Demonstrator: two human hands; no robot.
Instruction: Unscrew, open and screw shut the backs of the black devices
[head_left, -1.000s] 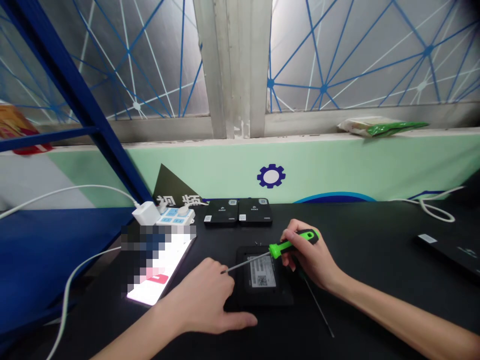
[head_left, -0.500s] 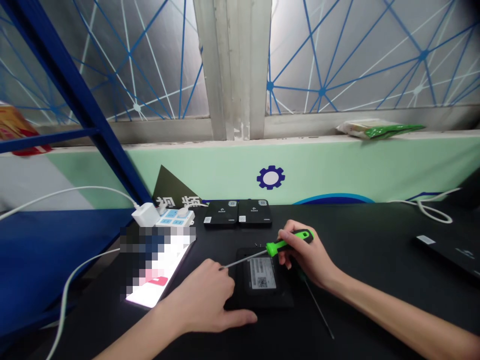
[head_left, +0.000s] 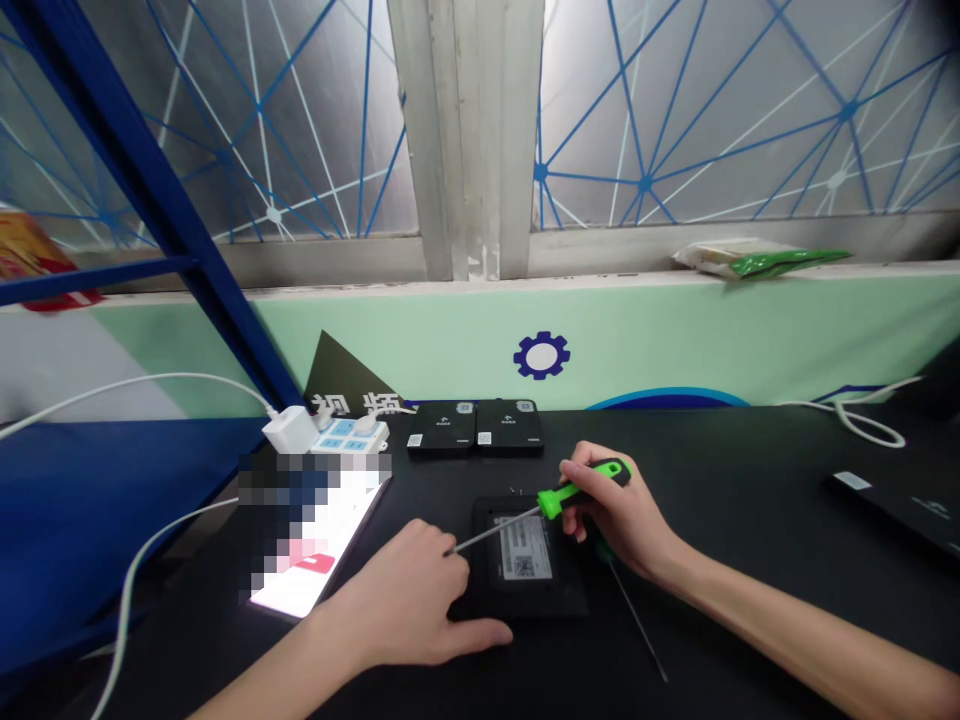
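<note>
A black set-top box (head_left: 566,590) lies label side up on the dark table, its white label (head_left: 527,547) showing. My left hand (head_left: 409,590) is at its left front corner, thumb stretched along the front edge and fingers bent at the left side; the fingertips are hidden. My right hand (head_left: 619,505) is closed around the green and black handle of a screwdriver (head_left: 551,502). Its shaft slants down left across the box, with the tip end beside my left knuckles. A second screwdriver (head_left: 636,620) lies under my right hand, its handle mostly covered.
Tiny screws (head_left: 516,491) seem to lie behind the box. Two similar boxes (head_left: 510,428) stand side by side at the wall, another box (head_left: 907,515) at the right. On the left are a lit phone or tablet (head_left: 330,540), a power strip (head_left: 349,436) and a white charger (head_left: 291,430).
The screwdriver in my right hand has shifted slightly right and down, its tip end lower beside my left knuckles. My left hand and the box are almost unmoved.
</note>
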